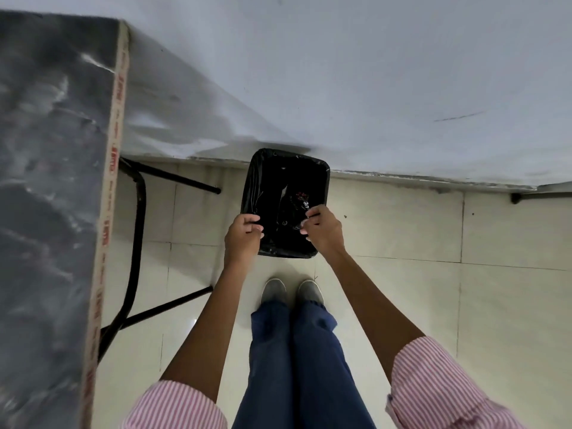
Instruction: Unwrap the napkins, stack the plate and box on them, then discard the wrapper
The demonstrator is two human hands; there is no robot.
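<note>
**Wrapper held over the bin**

Person stands at a black-lined waste bin [257, 178] by the far wall, table [46, 181] to the left. Left hand [243, 233] & right hand [323, 230] are both pinched shut on a clear plastic wrapper [294, 205] w/ printed lettering, stretched between them over the bin opening. Bin otherwise looks empty, but its dark liner hides detail. Risk: thin film may cling to fingers or drift past the near rim onto the floor. Napkins, plate, box not in view.
</note>
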